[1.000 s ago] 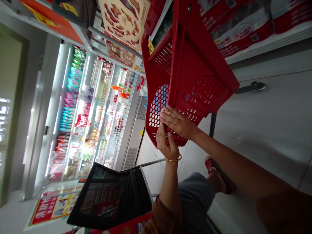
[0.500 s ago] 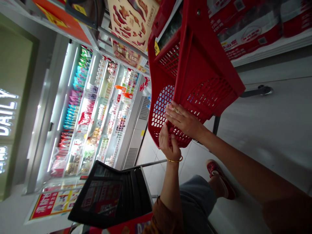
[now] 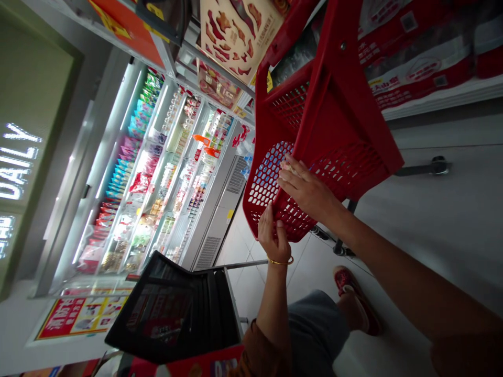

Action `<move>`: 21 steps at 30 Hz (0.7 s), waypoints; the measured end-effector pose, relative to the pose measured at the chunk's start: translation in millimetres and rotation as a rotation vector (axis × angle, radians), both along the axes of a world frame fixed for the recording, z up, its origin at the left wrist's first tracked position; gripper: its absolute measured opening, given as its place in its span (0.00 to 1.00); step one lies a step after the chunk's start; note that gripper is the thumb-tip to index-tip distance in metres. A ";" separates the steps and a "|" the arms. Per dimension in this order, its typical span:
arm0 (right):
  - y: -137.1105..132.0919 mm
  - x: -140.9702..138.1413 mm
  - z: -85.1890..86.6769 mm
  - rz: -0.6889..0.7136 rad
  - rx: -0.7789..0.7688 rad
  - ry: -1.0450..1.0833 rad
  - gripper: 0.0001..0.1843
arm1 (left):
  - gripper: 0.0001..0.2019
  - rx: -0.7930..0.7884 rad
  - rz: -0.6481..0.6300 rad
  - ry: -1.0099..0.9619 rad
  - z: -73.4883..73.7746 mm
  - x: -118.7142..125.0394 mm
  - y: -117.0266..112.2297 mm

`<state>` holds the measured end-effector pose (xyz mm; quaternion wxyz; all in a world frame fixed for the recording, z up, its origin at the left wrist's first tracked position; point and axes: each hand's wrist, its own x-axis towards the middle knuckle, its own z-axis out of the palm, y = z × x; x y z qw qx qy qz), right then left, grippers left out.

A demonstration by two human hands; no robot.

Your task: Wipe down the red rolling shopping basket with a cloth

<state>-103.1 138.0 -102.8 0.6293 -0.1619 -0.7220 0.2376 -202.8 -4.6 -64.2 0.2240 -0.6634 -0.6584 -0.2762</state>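
Observation:
The view is tipped onto its side. A red plastic shopping cart (image 3: 346, 99) with mesh walls fills the middle. My right hand (image 3: 310, 191) is closed over its rim, and a small pale patterned thing (image 3: 290, 167) shows at the fingers, too small to name. Along the same rim, lower in the picture, my left hand (image 3: 271, 235) is on the cart with its thumb apart from the fingers. A gold bracelet (image 3: 281, 261) circles the left wrist. Both palms are hidden.
A lit fridge (image 3: 157, 173) with packets and cups stands beyond. Wrapped red bottle packs (image 3: 420, 63) sit on a shelf beside the cart. A black-lidded case (image 3: 168, 309), a patterned box (image 3: 231, 39) and a caster (image 3: 439, 165) are close by. My shoe (image 3: 349, 285) is on the tiles.
The view has turned a little, so the cart and shelves sit farther right. Both hands stay on the cart's rim. More of the caster beneath the cart shows.

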 end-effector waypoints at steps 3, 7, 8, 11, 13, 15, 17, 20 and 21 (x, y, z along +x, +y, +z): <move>-1.6 -0.5 1.5 -0.014 0.002 -0.026 0.19 | 0.22 0.009 0.035 0.070 1.8 5.2 4.2; -0.7 -1.3 1.0 -0.035 0.007 -0.041 0.19 | 0.25 -0.054 0.043 0.160 3.8 12.0 13.4; -0.3 -1.5 0.6 -0.043 0.010 -0.039 0.19 | 0.26 -0.084 0.044 0.167 3.9 13.2 16.0; 0.4 -1.9 -0.1 -0.040 0.008 -0.030 0.19 | 0.29 -0.157 0.073 0.183 3.2 15.8 23.9; 0.8 -2.0 -0.3 -0.019 -0.002 -0.017 0.19 | 0.29 -0.201 0.100 0.207 2.5 17.2 28.2; 1.4 -1.6 -0.3 -0.002 -0.011 -0.008 0.19 | 0.29 -0.243 0.126 0.228 2.3 18.8 31.3; 2.4 -0.7 -0.4 0.003 -0.017 -0.009 0.19 | 0.28 -0.270 0.141 0.229 3.0 20.1 33.1; 3.8 0.4 -1.5 0.011 -0.026 -0.013 0.20 | 0.28 -0.285 0.116 0.212 5.1 19.6 34.3; 4.1 0.4 -2.1 0.014 -0.029 -0.010 0.20 | 0.28 -0.289 0.098 0.206 5.8 18.6 34.5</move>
